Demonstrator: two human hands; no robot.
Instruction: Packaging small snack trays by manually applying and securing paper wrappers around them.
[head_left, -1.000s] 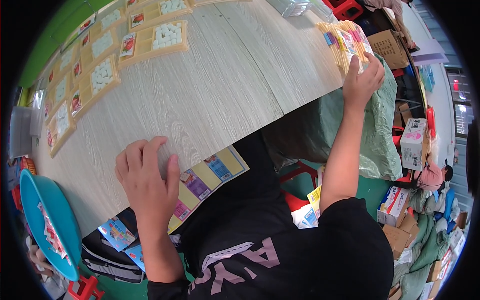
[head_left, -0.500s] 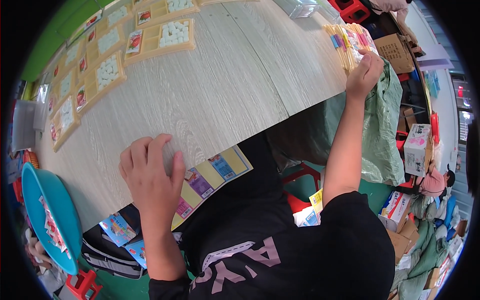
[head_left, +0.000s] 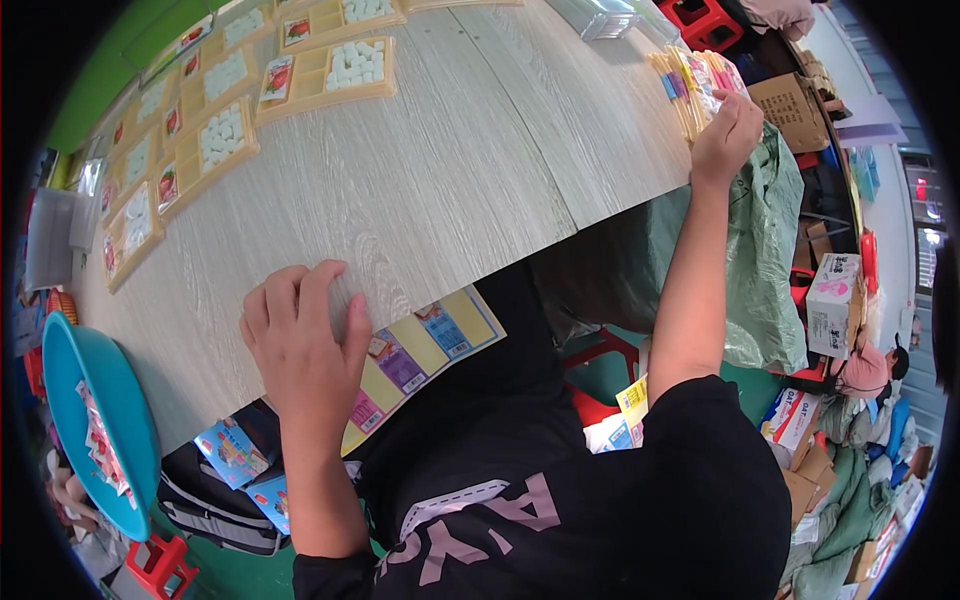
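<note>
My left hand (head_left: 308, 325) rests at the near edge of the pale wood-grain table (head_left: 440, 180), fingers spread and slightly bent, holding nothing. Just beyond its thumb, a yellow sheet with coloured label panels (head_left: 402, 368) lies over my lap, partly beneath the table edge. At the table's right end, my right hand (head_left: 727, 140) is against a pile of beige sticks with colourful wrappers (head_left: 690, 85). Its fingers are bent and close together on the near side of that pile. Whatever lies between them is hidden.
Several beige compartment trays (head_left: 330, 72) with white pieces and strawberry-printed packets stand at the far left. A turquoise basin (head_left: 100, 400) with packets sits left. A green plastic sack (head_left: 765, 260) hangs below my right hand. Clear plastic boxes (head_left: 600, 18) stand at the back.
My right hand has shifted slightly, its fingers drawing closer together at the stick pile. My left hand stays in place. The whole view has tilted a little.
</note>
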